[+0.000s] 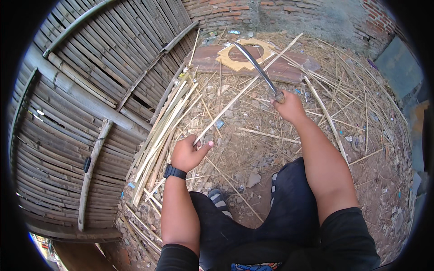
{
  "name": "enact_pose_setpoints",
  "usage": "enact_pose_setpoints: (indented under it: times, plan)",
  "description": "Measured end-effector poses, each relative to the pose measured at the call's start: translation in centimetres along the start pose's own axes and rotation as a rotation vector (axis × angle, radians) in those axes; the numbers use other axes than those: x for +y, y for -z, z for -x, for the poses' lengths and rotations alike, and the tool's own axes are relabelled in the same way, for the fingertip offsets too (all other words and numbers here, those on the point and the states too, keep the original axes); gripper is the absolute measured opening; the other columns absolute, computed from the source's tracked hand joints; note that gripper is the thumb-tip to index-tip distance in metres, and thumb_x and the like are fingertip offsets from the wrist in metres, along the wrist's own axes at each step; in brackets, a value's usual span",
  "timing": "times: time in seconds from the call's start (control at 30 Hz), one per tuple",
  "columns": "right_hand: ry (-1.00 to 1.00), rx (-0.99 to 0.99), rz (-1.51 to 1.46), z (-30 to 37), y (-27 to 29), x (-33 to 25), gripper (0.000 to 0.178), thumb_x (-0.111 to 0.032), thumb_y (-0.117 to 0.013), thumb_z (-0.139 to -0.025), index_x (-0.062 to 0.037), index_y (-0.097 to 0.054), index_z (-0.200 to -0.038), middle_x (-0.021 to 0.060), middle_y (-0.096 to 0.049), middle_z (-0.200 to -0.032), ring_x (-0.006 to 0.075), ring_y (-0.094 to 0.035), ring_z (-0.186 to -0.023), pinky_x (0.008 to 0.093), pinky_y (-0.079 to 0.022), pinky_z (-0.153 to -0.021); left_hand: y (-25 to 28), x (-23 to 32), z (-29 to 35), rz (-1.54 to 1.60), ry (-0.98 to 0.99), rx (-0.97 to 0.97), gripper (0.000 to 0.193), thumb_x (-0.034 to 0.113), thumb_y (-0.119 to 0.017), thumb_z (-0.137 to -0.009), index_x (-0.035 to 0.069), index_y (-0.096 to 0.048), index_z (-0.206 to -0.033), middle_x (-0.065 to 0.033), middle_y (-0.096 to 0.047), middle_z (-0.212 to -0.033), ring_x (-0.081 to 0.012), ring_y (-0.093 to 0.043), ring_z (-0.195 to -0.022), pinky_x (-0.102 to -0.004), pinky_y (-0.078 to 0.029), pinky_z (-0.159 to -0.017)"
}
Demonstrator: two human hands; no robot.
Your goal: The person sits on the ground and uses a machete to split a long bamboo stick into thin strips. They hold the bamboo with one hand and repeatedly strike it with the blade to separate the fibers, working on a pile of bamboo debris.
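two curled hands: left hand holds a slim bamboo strip, right hand a curved metal machete.

1. Along the left edge of the littered ground stands a slatted bamboo wall, with a small dark object on its slanting pole.
2. A weathered brick wall closes the far edge.
3. Before it lies a reddish-brown board, bearing a yellowish panel with a round hole.
4. A grey sheet stands at the far right corner.
5. Mid-ground lies a blue scrap.
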State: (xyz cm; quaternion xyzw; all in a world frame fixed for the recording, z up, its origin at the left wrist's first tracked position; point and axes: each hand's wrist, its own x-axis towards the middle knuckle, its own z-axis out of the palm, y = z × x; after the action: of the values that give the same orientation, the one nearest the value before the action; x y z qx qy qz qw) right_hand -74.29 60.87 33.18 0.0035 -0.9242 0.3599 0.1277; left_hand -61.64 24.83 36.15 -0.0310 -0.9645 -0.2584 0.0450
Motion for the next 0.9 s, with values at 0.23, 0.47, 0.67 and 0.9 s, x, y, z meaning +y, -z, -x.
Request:
enact_pose_setpoints:
  times: [0.23, 0.47, 0.67, 0.9]
  plan:
    - [0.369, -0.349, 0.299, 3.5, 0.7, -6.0, 0.031, -0.035, -0.075, -0.09, -0.0116, -0.07, -0.11, 0.0184, -0.073, -0.091, 0.0392, -0.072, -0.091, 0.0499, -0.057, -0.08, -1.1, 1.0, -0.5, 0.014, -0.031, 0.109, 0.051, 0.046, -0.082, -0.087, 0.001, -0.062, -0.076, -0.0086, -0.058, -0.06, -0.0213, -0.054, -0.054, -0.037, -0.046, -0.056]
    - [0.213, -0.181, 0.061, 1.6, 0.9, -4.8, 0.033, -0.034, -0.077, -0.089, -0.01, -0.07, -0.11, 0.0174, -0.073, -0.086, 0.038, -0.072, -0.084, 0.0482, -0.056, -0.077, -0.3, 0.0, -0.1, 0.024, -0.021, 0.307, 0.058, 0.058, -0.078, -0.085, 0.002, -0.063, -0.075, -0.0134, -0.059, -0.056, -0.0332, -0.061, -0.052, -0.042, -0.049, -0.054]
    - [0.104, -0.097, 0.094, 1.2, 1.2, -2.0, 0.031, -0.032, -0.076, -0.09, -0.0104, -0.07, -0.11, 0.0161, -0.073, -0.087, 0.0372, -0.072, -0.085, 0.0473, -0.057, -0.078, -0.3, -0.2, -0.6, -0.016, 0.029, 0.299, 0.06, 0.061, -0.077, -0.084, 0.002, -0.066, -0.077, -0.0147, -0.06, -0.057, -0.0358, -0.062, -0.055, -0.0443, -0.05, -0.056]
    - [0.428, -0.453, 0.356, 4.5, 0.7, -8.2, 0.029, -0.022, -0.075, -0.083, -0.0132, -0.071, -0.11, 0.0176, -0.073, -0.093, 0.04, -0.071, -0.093, 0.0503, -0.056, -0.083, -0.6, 1.3, -0.4, -0.144, 0.032, 0.206, 0.055, 0.056, -0.079, -0.083, 0.003, -0.068, -0.084, -0.0173, -0.066, -0.067, -0.0384, -0.068, -0.064, -0.0473, -0.053, -0.061]
